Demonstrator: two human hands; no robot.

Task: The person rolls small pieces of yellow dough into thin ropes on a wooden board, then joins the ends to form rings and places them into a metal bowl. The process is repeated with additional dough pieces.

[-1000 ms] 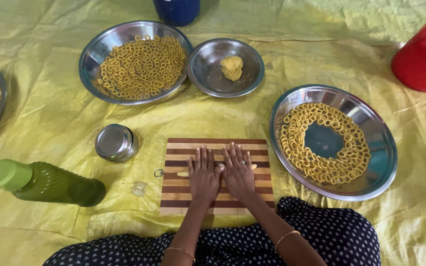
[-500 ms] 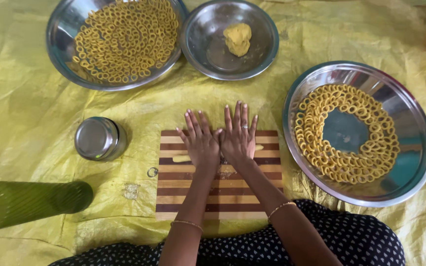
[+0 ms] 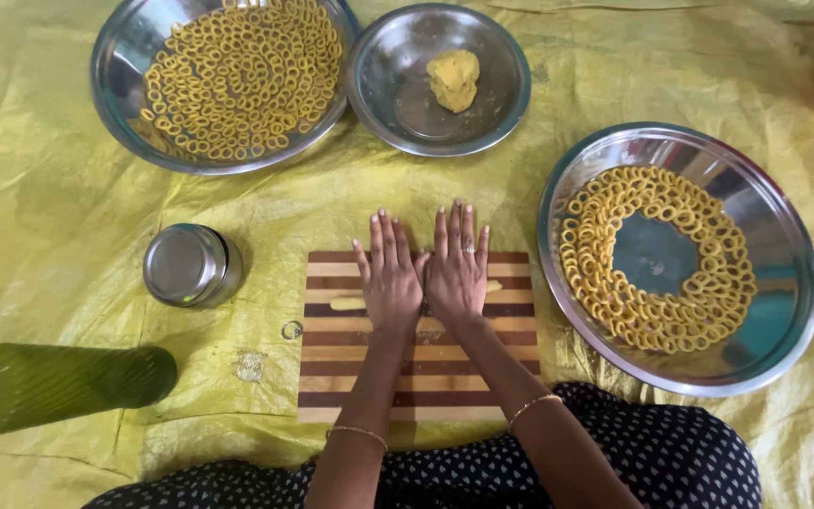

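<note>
Yellow sheet [image 3: 68,188] covers the floor; striped board [image 3: 416,377] lies nearest.
Left hand [image 3: 391,283] and right hand [image 3: 456,273] press flat, fingers extended, on a dough roll [image 3: 347,303]. Right tray [image 3: 784,283] holds dough rings; far bowl [image 3: 501,104] holds a dough lump [image 3: 453,77].

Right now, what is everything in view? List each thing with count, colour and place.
Striped board: one, brown and cream, centre.
Dough strip: one, yellow, on the board under both palms.
Ring trays: two, steel, top left and right.
Bowl: one, steel, top centre, holding a dough lump.
Small tin: one, steel, left of board.
Bottle: one, green, lying lower left.
Sheet: yellow, underneath everything.
Left hand, right hand: flat on the dough.
</note>
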